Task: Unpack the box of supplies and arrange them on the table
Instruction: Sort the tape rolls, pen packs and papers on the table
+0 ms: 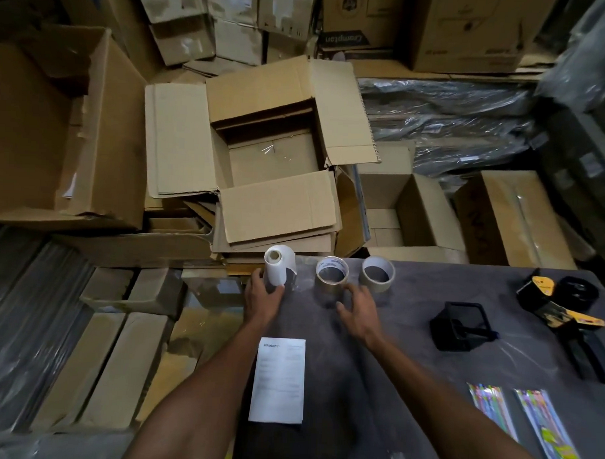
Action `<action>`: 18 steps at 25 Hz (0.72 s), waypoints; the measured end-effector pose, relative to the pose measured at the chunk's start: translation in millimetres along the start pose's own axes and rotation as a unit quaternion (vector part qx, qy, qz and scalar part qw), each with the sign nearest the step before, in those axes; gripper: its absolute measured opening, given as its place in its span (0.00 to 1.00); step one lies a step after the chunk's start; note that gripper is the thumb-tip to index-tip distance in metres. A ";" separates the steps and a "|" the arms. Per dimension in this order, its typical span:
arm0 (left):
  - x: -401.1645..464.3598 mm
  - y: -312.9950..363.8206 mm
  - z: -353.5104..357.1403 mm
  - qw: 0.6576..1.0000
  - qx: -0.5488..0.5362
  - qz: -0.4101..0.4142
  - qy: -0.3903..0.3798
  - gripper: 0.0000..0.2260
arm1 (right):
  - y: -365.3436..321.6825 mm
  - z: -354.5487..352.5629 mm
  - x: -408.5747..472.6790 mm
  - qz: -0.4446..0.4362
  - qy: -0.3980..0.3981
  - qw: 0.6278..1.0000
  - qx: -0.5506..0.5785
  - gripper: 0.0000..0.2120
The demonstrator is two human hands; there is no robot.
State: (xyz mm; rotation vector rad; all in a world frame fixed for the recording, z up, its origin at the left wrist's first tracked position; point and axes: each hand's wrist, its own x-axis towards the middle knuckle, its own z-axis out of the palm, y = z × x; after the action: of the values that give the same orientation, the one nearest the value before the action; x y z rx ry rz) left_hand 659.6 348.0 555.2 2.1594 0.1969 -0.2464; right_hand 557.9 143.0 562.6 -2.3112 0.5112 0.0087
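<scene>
An open cardboard box [278, 208] sits on flattened cartons beyond the grey table [409, 370]; its inside shows only bare cardboard. My left hand [262, 301] grips the base of an upright white paper roll [278, 264] at the table's far left corner. My right hand [360, 312] rests with spread fingers against the near side of a clear tape roll [332, 275]. A beige tape roll [377, 273] stands just right of it. A white printed sheet [278, 379] lies between my forearms.
On the table's right side lie a black holder [460, 326], yellow-and-black tape dispensers [552, 300], a black tape roll [578, 292] and two packets of coloured sticks [527, 415]. Stacked cartons and plastic-wrapped bundles surround the table on the left and behind.
</scene>
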 end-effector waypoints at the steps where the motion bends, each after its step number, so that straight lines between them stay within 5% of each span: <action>1: 5.3 -0.7 0.8 1.000 -0.005 -0.006 0.000 0.33 | -2.0 2.0 3.6 0.005 -0.005 1.000 -0.001 0.22; 5: 27.6 -4.8 5.4 1.000 -0.016 0.002 -0.006 0.37 | -9.8 8.3 19.9 0.008 -0.012 1.000 -0.018 0.31; 18: 47.4 8.5 13.6 0.999 -0.020 0.041 0.004 0.24 | -5.5 32.8 73.5 0.023 -0.014 0.998 -0.053 0.44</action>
State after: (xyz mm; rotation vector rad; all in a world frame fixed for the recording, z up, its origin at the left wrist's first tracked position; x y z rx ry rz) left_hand 706.0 334.3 542.6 2.1246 0.1158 -0.1853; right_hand 632.3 142.6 531.3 -2.3987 0.5629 0.0922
